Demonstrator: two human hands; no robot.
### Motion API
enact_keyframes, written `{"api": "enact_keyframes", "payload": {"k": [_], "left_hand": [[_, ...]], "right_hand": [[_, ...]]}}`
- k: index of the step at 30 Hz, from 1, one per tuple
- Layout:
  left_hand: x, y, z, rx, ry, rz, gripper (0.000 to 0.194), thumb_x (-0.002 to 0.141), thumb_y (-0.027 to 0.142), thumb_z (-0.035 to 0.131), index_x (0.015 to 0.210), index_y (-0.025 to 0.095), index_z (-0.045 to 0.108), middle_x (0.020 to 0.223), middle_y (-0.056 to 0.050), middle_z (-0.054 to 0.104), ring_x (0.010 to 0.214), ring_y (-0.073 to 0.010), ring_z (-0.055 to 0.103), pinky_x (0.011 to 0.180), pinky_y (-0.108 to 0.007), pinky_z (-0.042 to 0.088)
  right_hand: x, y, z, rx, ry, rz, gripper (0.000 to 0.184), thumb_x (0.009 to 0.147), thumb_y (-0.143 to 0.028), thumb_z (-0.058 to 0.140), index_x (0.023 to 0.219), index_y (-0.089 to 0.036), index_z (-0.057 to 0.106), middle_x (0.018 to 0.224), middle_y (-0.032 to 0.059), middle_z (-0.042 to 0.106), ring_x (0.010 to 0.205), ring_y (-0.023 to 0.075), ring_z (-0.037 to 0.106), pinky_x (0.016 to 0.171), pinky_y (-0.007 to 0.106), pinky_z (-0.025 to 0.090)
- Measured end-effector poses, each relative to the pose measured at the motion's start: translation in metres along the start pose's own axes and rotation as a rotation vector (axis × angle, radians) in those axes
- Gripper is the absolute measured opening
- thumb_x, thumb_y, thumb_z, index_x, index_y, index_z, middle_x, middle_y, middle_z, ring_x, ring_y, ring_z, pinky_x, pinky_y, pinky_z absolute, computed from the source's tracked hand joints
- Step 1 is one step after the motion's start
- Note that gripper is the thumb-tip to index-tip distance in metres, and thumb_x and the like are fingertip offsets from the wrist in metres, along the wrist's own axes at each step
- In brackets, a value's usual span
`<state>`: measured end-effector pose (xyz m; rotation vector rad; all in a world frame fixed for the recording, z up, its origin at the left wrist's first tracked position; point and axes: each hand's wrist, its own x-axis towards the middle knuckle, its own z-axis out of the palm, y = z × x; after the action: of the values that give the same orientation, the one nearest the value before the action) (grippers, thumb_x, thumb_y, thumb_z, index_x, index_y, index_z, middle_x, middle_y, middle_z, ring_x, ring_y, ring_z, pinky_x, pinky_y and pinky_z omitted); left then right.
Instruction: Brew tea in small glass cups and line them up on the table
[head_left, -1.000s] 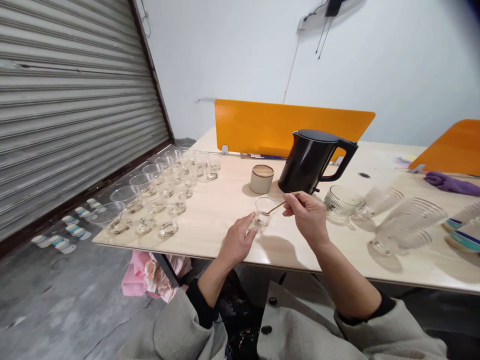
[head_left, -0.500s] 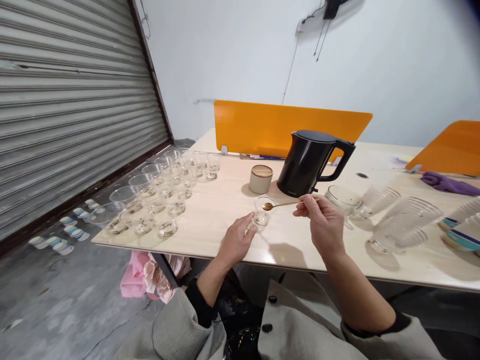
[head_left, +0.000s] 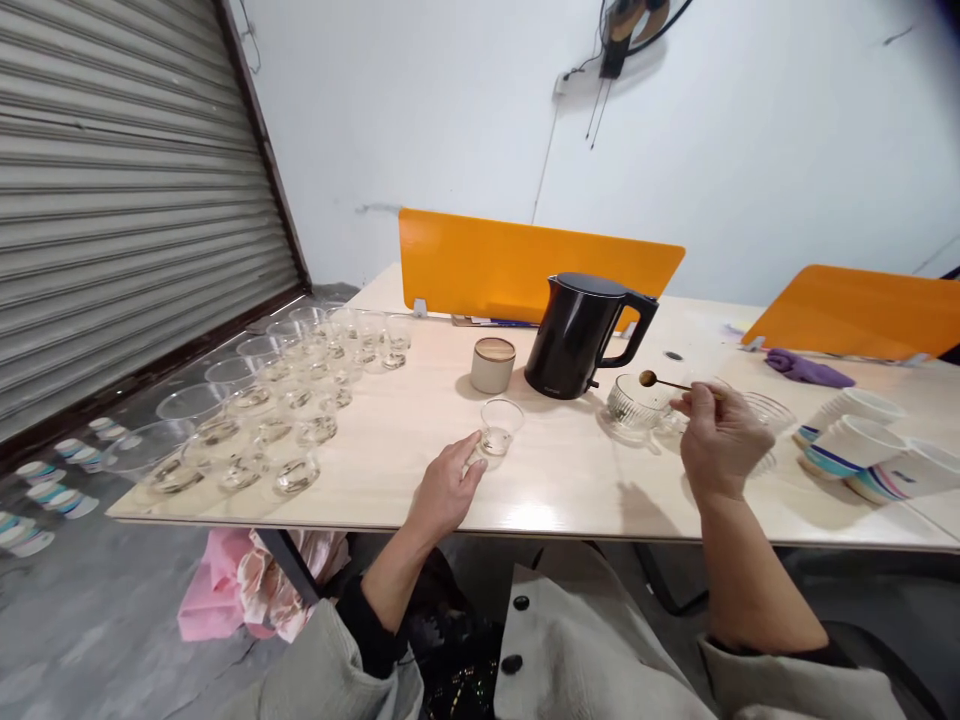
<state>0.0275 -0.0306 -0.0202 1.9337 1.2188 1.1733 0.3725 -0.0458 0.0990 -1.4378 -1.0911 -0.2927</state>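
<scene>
In my right hand [head_left: 724,435] a thin gold-coloured spoon [head_left: 667,383] is pinched by its handle. The spoon's bowl is over the ribbed clear glass cup [head_left: 626,405], held above its rim. My left hand [head_left: 442,490] rests at the near left side of a small clear cup [head_left: 496,438], fingers stretched out and thumb apart. Its fingertips are at the cup's wall; whether they press on it I cannot tell. Behind this cup stands a beige canister [head_left: 492,372] with a wooden top. A black electric kettle [head_left: 570,340] is to the canister's right.
Several rows of clear cups [head_left: 296,475] fill the table's left end. Stacked clear cups [head_left: 761,410] lie behind my right hand, with paper cups [head_left: 847,445] farther right. Orange dividers [head_left: 525,265] stand at the back, near a purple cloth [head_left: 810,368].
My right hand has carried the spoon rightward, from over the small clear cup to above the ribbed glass cup. My left hand stays beside the small cup. The view has shifted right.
</scene>
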Motion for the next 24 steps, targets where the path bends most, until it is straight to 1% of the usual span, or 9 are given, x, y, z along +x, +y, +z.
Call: {"api": "enact_keyframes", "payload": {"k": [2, 4, 7, 11, 15, 18, 20, 22, 24], "left_hand": [[0.0, 0.0, 0.0, 0.0, 0.002, 0.002, 0.048, 0.097, 0.031, 0.055, 0.143, 0.02, 0.061, 0.144, -0.011, 0.065, 0.134, -0.0258, 0.061, 0.118, -0.044, 0.046], [-0.001, 0.001, 0.0, -0.004, -0.001, 0.0, 0.047, 0.098, 0.031, 0.055, 0.143, 0.02, 0.061, 0.143, -0.011, 0.066, 0.134, -0.026, 0.061, 0.117, -0.044, 0.046], [-0.001, 0.002, 0.0, -0.006, 0.001, 0.003, 0.046, 0.097, 0.031, 0.056, 0.142, 0.019, 0.062, 0.142, -0.011, 0.066, 0.133, -0.0262, 0.062, 0.117, -0.044, 0.047], [-0.001, 0.002, -0.001, 0.012, 0.009, 0.016, 0.045, 0.097, 0.03, 0.057, 0.14, 0.02, 0.063, 0.141, -0.011, 0.067, 0.132, -0.0266, 0.062, 0.117, -0.045, 0.047], [-0.001, 0.003, -0.002, 0.015, -0.001, 0.011, 0.046, 0.097, 0.031, 0.057, 0.141, 0.021, 0.062, 0.142, -0.01, 0.067, 0.132, -0.0258, 0.062, 0.117, -0.044, 0.047], [0.0, 0.004, -0.002, 0.0, -0.003, 0.006, 0.048, 0.097, 0.031, 0.056, 0.143, 0.018, 0.061, 0.142, -0.011, 0.066, 0.132, -0.0256, 0.062, 0.117, -0.043, 0.047], [0.0, 0.003, -0.001, 0.002, 0.002, -0.001, 0.049, 0.097, 0.031, 0.055, 0.143, 0.017, 0.06, 0.142, -0.012, 0.066, 0.132, -0.026, 0.062, 0.117, -0.044, 0.046], [0.001, 0.002, -0.001, 0.008, 0.015, -0.011, 0.05, 0.097, 0.031, 0.055, 0.144, 0.016, 0.059, 0.143, -0.013, 0.065, 0.132, -0.0265, 0.061, 0.117, -0.045, 0.047], [0.002, 0.001, 0.0, 0.014, 0.035, -0.02, 0.052, 0.097, 0.031, 0.054, 0.146, 0.015, 0.057, 0.146, -0.014, 0.063, 0.134, -0.0267, 0.06, 0.116, -0.045, 0.048]], "right_hand": [[0.004, 0.011, -0.001, -0.224, -0.039, -0.102, 0.032, 0.097, -0.042, 0.051, 0.1, -0.019, 0.072, 0.081, 0.0084, 0.075, 0.086, 0.0263, 0.073, 0.086, 0.04, 0.053], [0.006, 0.019, 0.002, -0.371, -0.094, -0.138, 0.035, 0.097, -0.04, 0.046, 0.099, -0.018, 0.073, 0.081, 0.0115, 0.075, 0.085, 0.0278, 0.071, 0.081, 0.039, 0.05], [0.01, 0.028, 0.011, -0.515, -0.2, -0.068, 0.044, 0.097, -0.046, 0.042, 0.097, -0.017, 0.075, 0.081, 0.0144, 0.075, 0.077, 0.0285, 0.067, 0.071, 0.037, 0.045], [0.014, 0.037, 0.022, -0.639, -0.287, 0.009, 0.049, 0.096, -0.052, 0.043, 0.096, -0.016, 0.077, 0.083, 0.0175, 0.075, 0.072, 0.0298, 0.063, 0.066, 0.038, 0.04], [0.014, 0.045, 0.025, -0.619, -0.299, 0.068, 0.042, 0.095, -0.045, 0.047, 0.106, -0.016, 0.076, 0.082, 0.0147, 0.076, 0.076, 0.0301, 0.066, 0.069, 0.038, 0.042], [0.005, 0.042, 0.016, -0.579, -0.25, 0.067, 0.041, 0.092, -0.044, 0.056, 0.117, -0.016, 0.072, 0.082, 0.0113, 0.076, 0.079, 0.0303, 0.068, 0.074, 0.039, 0.045], [-0.007, 0.032, 0.006, -0.543, -0.185, 0.012, 0.045, 0.092, -0.047, 0.059, 0.122, -0.016, 0.07, 0.082, 0.01, 0.076, 0.077, 0.0302, 0.069, 0.074, 0.04, 0.047], [-0.024, 0.02, -0.003, -0.476, -0.11, -0.078, 0.048, 0.092, -0.049, 0.06, 0.125, -0.016, 0.068, 0.084, 0.0097, 0.075, 0.075, 0.0284, 0.069, 0.074, 0.04, 0.049], [-0.044, 0.008, -0.005, -0.366, -0.106, -0.153, 0.047, 0.094, -0.049, 0.059, 0.126, -0.016, 0.067, 0.088, 0.0099, 0.075, 0.075, 0.0258, 0.07, 0.075, 0.039, 0.051]]}}
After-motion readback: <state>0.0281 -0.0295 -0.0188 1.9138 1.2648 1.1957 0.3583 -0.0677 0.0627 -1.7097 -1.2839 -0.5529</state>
